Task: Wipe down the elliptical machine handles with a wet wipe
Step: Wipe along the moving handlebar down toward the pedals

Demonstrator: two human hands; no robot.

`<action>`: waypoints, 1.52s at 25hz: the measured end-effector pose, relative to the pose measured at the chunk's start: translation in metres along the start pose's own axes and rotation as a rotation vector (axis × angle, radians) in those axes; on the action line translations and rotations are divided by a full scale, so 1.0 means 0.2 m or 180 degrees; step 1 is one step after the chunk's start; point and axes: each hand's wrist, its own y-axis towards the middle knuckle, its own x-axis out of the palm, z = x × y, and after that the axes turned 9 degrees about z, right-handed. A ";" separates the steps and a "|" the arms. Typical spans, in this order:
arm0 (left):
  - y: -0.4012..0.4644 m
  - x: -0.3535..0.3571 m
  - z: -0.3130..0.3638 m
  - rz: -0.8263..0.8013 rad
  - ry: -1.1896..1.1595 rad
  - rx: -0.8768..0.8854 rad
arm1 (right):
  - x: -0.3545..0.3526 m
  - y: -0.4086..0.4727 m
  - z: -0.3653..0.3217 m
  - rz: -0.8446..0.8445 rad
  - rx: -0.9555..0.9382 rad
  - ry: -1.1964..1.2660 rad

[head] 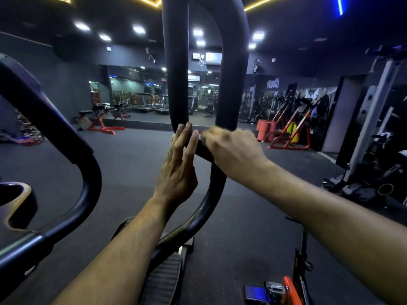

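— What are the hands doing?
— The right hand [231, 150] is curled over the handle [207, 150] at its lower bend; any wipe is hidden. The left hand [179, 159] lies flat against it, fingers straight.
— Will it shift?
— Likely not: stiff, heavy tube. Slick when wet, so grip the bend.

A dim gym with dark rubber floor [123, 164], a mirrored far wall [136, 93], red-framed benches [99, 119], white ceiling lights [139, 29] and yellow strip lighting [262, 4].
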 end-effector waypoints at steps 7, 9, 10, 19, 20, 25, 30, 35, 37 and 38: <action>-0.01 0.01 0.02 -0.0011 0.0059 -0.0113 | 0.16 -0.38 0.04 0.1219 0.0005 0.0960; -0.02 0.04 0.02 0.0019 0.0104 -0.0147 | 0.20 -0.51 -0.01 0.1618 0.0773 0.1404; -0.02 0.06 0.03 0.0029 0.0126 -0.0174 | 0.21 -0.53 -0.02 0.1789 0.1452 0.1658; -0.01 0.09 0.04 0.0124 0.0160 -0.0137 | 0.43 -0.37 -0.30 0.1663 0.4069 0.3582; -0.01 0.10 0.04 0.0126 0.0162 -0.0136 | 0.46 -0.43 -0.33 0.1602 0.4188 0.3777; -0.02 0.10 0.04 0.0047 0.0183 -0.0165 | 0.52 -0.37 -0.16 0.0577 0.4107 0.4586; -0.02 0.10 0.03 0.0025 0.0122 -0.0155 | 0.42 -0.23 0.02 -0.0185 0.3564 0.6087; -0.01 0.09 0.03 0.0085 0.0139 -0.0095 | 0.54 -0.38 -0.17 0.0658 0.3761 0.5753; -0.01 0.10 0.03 0.0117 0.0145 -0.0088 | 0.57 -0.42 -0.25 0.0985 0.4004 0.5797; -0.01 0.10 0.03 0.0133 0.0139 -0.0084 | 0.58 -0.43 -0.29 0.1067 0.4283 0.5773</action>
